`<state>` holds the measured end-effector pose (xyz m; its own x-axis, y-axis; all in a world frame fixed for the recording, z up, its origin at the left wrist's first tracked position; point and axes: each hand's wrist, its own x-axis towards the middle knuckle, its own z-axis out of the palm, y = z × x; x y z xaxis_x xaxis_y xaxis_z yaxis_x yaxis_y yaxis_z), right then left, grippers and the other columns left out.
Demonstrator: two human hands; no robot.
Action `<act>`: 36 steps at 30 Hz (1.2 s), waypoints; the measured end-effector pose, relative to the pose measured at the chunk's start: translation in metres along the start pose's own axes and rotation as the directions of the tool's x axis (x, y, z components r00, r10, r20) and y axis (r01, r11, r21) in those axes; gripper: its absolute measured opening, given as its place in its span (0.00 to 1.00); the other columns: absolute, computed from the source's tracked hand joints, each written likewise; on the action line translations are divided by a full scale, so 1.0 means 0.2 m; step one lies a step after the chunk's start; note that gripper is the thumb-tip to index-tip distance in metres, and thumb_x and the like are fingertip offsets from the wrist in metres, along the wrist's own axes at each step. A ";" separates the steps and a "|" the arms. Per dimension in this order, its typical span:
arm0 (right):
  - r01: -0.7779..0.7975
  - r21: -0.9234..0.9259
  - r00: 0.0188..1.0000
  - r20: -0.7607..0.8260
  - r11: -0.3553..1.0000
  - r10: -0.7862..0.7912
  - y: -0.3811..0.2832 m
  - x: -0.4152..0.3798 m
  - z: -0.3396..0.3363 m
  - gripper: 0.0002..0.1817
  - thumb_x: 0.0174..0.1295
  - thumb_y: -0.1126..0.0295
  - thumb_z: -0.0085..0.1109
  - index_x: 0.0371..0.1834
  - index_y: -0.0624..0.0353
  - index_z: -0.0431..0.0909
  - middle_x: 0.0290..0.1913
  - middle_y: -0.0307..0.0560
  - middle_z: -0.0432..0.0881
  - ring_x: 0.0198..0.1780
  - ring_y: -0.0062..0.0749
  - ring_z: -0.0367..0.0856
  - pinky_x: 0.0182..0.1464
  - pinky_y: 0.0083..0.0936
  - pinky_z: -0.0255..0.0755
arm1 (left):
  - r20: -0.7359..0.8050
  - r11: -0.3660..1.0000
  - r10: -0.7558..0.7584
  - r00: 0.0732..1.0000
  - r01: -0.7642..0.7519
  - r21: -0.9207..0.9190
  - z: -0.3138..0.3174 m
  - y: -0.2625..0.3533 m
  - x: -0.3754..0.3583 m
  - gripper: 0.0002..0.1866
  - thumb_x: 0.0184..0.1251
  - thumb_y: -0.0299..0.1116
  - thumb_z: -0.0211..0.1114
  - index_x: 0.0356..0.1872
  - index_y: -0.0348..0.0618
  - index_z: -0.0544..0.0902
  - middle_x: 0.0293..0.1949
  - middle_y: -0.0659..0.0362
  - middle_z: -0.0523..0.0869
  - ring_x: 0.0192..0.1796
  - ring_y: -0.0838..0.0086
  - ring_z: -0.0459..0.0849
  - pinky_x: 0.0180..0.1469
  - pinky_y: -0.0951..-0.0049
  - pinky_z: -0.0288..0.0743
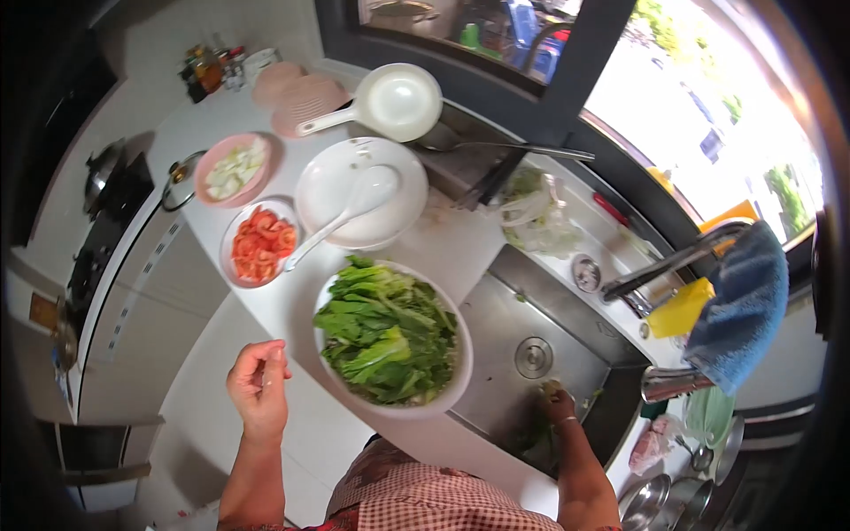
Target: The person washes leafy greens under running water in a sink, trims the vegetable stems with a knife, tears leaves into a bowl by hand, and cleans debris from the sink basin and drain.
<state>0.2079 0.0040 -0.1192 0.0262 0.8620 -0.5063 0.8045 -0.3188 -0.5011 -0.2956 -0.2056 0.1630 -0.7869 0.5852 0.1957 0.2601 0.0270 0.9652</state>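
My left hand [258, 388] is raised in front of the counter, to the left of a large white bowl [464, 372]. Its fingers are curled in toward the thumb, and nothing shows in them. Green leafy vegetables [390, 336] fill that bowl. Down in the steel sink [505, 327], my right hand [558, 405] is closed near the front wall, below the drain [533, 357]. A small yellowish-green bit shows at its fingertips; I cannot tell what it is. Dark leafy scraps [538, 442] lie in shadow beside this hand.
Left of the leaves stand a bowl of cut tomatoes [263, 246] and a pink bowl of pale chopped pieces [235, 173]. Behind are a white plate [323, 208] with a white spoon [359, 202] and a white pan [400, 102]. A faucet [660, 270] and blue cloth [744, 305] overhang the sink's right.
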 end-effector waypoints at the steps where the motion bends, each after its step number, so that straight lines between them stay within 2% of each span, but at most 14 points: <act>1: 0.079 0.186 0.996 0.012 0.979 -0.083 0.01 0.03 0.04 0.23 0.52 0.66 0.71 0.51 0.61 0.78 0.46 0.46 0.85 0.46 0.33 0.84 0.49 0.29 0.75 | 0.020 1.000 0.001 1.000 -0.001 0.010 0.01 0.01 0.00 0.04 0.69 0.23 0.58 0.39 0.34 0.81 0.29 0.63 0.78 0.27 0.83 0.73 0.31 0.81 0.71; 2: 0.158 0.366 0.985 0.002 0.917 -0.170 0.01 0.04 0.06 0.20 0.53 0.69 0.70 0.50 0.61 0.78 0.45 0.44 0.84 0.46 0.30 0.83 0.48 0.27 0.75 | 0.049 1.000 0.012 0.999 -0.011 -0.008 0.03 0.02 0.00 0.04 0.69 0.23 0.58 0.39 0.34 0.81 0.29 0.63 0.78 0.27 0.83 0.73 0.31 0.81 0.71; 4: 0.259 0.471 0.960 -0.027 0.843 -0.280 -0.13 -0.01 0.03 0.17 0.55 0.76 0.67 0.48 0.57 0.78 0.43 0.38 0.83 0.44 0.26 0.81 0.48 0.25 0.75 | 0.058 0.999 0.045 0.997 -0.046 0.020 0.06 0.04 0.00 0.04 0.69 0.23 0.58 0.38 0.34 0.81 0.29 0.63 0.77 0.27 0.83 0.72 0.30 0.80 0.71; 6: 0.305 0.482 0.948 -0.071 0.821 -0.310 -0.24 -0.07 -0.03 0.17 0.55 0.76 0.69 0.47 0.56 0.77 0.42 0.38 0.82 0.45 0.25 0.81 0.49 0.24 0.74 | 0.099 0.997 0.069 0.993 -0.072 0.028 0.09 0.08 0.00 0.04 0.69 0.22 0.58 0.38 0.34 0.81 0.28 0.62 0.77 0.27 0.82 0.72 0.30 0.80 0.71; 8: 0.347 0.488 0.935 -0.113 0.801 -0.336 -0.32 -0.17 -0.11 0.17 0.54 0.77 0.70 0.46 0.56 0.77 0.42 0.38 0.82 0.46 0.23 0.80 0.49 0.22 0.73 | 0.112 0.968 0.205 0.972 -0.219 0.125 0.10 0.08 0.01 0.04 0.68 0.22 0.58 0.38 0.34 0.81 0.28 0.61 0.77 0.27 0.82 0.72 0.29 0.80 0.70; 9: 0.438 0.489 0.899 -0.214 0.755 -0.383 -0.37 -0.23 -0.14 0.17 0.54 0.77 0.71 0.45 0.56 0.76 0.43 0.38 0.81 0.46 0.23 0.79 0.50 0.22 0.73 | 0.140 0.959 0.247 0.959 -0.262 0.103 0.12 0.10 0.01 0.04 0.67 0.21 0.58 0.38 0.34 0.81 0.29 0.60 0.77 0.27 0.81 0.73 0.29 0.81 0.69; 11: 0.594 0.506 0.804 -0.388 0.625 -0.450 -0.41 -0.32 -0.18 0.17 0.53 0.81 0.71 0.43 0.57 0.74 0.44 0.41 0.81 0.48 0.24 0.78 0.52 0.22 0.73 | 0.156 0.958 0.259 0.953 -0.274 0.086 0.16 0.14 0.01 0.04 0.67 0.20 0.58 0.38 0.34 0.81 0.29 0.60 0.77 0.27 0.81 0.72 0.28 0.81 0.69; 14: 0.616 0.538 0.785 -0.483 0.575 -0.388 -0.39 -0.47 -0.23 0.18 0.52 0.84 0.70 0.43 0.57 0.74 0.46 0.41 0.81 0.48 0.26 0.79 0.53 0.23 0.73 | 0.181 0.956 0.263 0.948 -0.281 0.081 0.19 0.18 0.01 0.04 0.66 0.19 0.59 0.38 0.34 0.82 0.28 0.60 0.77 0.27 0.81 0.72 0.28 0.81 0.68; 20: 0.561 0.425 0.811 -0.451 0.710 -0.371 -0.28 -0.77 -0.27 0.19 0.52 0.86 0.69 0.41 0.57 0.72 0.44 0.41 0.80 0.47 0.24 0.78 0.52 0.22 0.73 | 0.281 0.940 0.289 0.915 -0.327 0.096 0.23 0.23 0.08 0.04 0.63 0.18 0.61 0.37 0.34 0.82 0.28 0.61 0.77 0.27 0.81 0.72 0.30 0.80 0.67; 22: 0.486 0.378 0.844 -0.436 0.788 -0.311 -0.31 -0.86 -0.26 0.16 0.51 0.81 0.72 0.39 0.59 0.75 0.40 0.39 0.82 0.41 0.22 0.79 0.47 0.20 0.74 | 0.320 0.882 0.402 0.858 -0.457 0.118 0.28 0.29 0.12 0.05 0.62 0.17 0.62 0.37 0.33 0.83 0.28 0.60 0.78 0.26 0.79 0.72 0.30 0.79 0.67; 24: 0.485 0.347 0.836 -0.454 0.803 -0.309 -0.29 -0.91 -0.23 0.16 0.51 0.80 0.72 0.39 0.59 0.76 0.38 0.40 0.83 0.39 0.23 0.80 0.45 0.20 0.75 | 0.344 0.883 0.392 0.853 -0.454 0.118 0.30 0.32 0.17 0.05 0.61 0.18 0.63 0.38 0.34 0.83 0.28 0.59 0.79 0.27 0.78 0.72 0.31 0.78 0.67; 28: 0.428 0.318 0.843 -0.477 0.846 -0.247 -0.32 -0.98 -0.17 0.16 0.51 0.77 0.72 0.41 0.58 0.77 0.37 0.43 0.85 0.39 0.28 0.83 0.44 0.23 0.76 | 0.334 0.843 0.465 0.820 -0.526 0.117 0.35 0.32 0.24 0.04 0.63 0.20 0.63 0.38 0.35 0.83 0.30 0.61 0.79 0.30 0.79 0.73 0.34 0.79 0.68; 31: 0.300 0.260 0.873 -0.463 0.918 -0.154 -0.34 -1.02 -0.15 0.15 0.52 0.72 0.72 0.42 0.55 0.79 0.38 0.48 0.85 0.40 0.40 0.85 0.44 0.29 0.77 | 0.318 0.948 0.299 0.900 -0.319 0.012 0.36 0.28 0.23 0.05 0.66 0.21 0.61 0.39 0.34 0.82 0.31 0.62 0.78 0.30 0.81 0.72 0.34 0.81 0.67; 36: 0.192 0.077 0.886 -0.442 0.978 -0.139 -0.38 -1.03 -0.15 0.17 0.51 0.68 0.72 0.44 0.51 0.79 0.41 0.51 0.85 0.44 0.48 0.84 0.46 0.35 0.78 | 0.386 0.920 0.361 0.849 -0.391 -0.001 0.37 0.27 0.19 0.04 0.65 0.21 0.60 0.38 0.33 0.82 0.30 0.61 0.77 0.29 0.81 0.71 0.34 0.81 0.67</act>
<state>0.1578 -0.1382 0.0444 0.1733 0.9825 -0.0688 0.7468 -0.1766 -0.6411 -0.2700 -0.1226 0.2093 -0.3583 0.8193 0.4477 0.5467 -0.2046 0.8120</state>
